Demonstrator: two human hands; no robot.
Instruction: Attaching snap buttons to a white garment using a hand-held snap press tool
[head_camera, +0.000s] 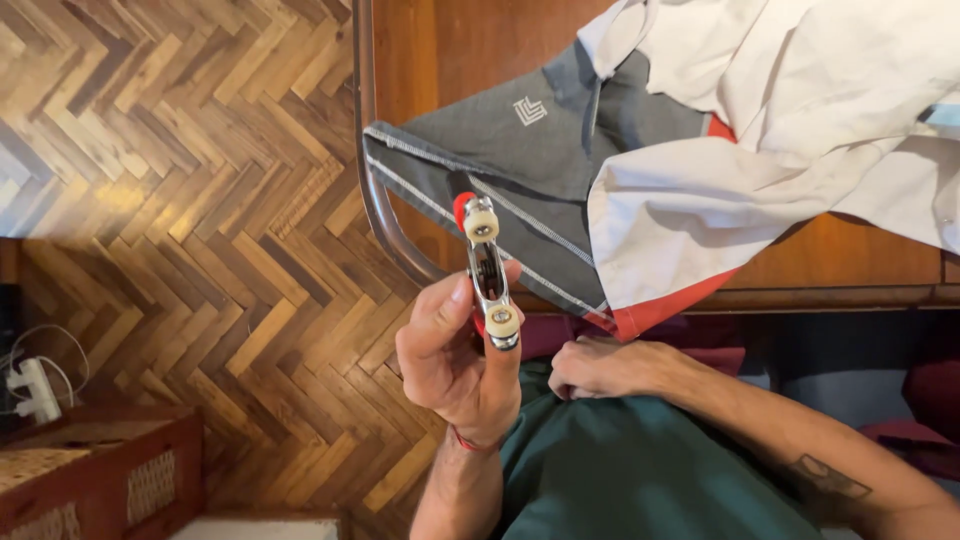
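Step in hand, as judged from the view: inspection of a miniature skateboard (488, 270) held edge-on above the lap. To do this well, keep the grip on the middle of the deck so that both wheel sets stay uncovered, and turn the wrist rather than shifting the fingers, since a part this small slips easily.

Left hand (455, 360): the fingers (508, 365) are curled nearly closed around the miniature skateboard, thumb on one face and forefinger on the other. The board stands almost upright between them. One cream wheel (481, 225) projects above the fingertips; the second cream wheel (502, 321) sits level with them. A red nose shows beyond the upper wheel.

Right hand (600, 368): it lies just right of the left fingers, loosely closed, resting on the green shirt (640, 470). Whether it grasps the fabric cannot be told.

Beyond both hands, a grey garment (520, 160) and white cloth (780, 120) lie on the wooden table (850, 265).
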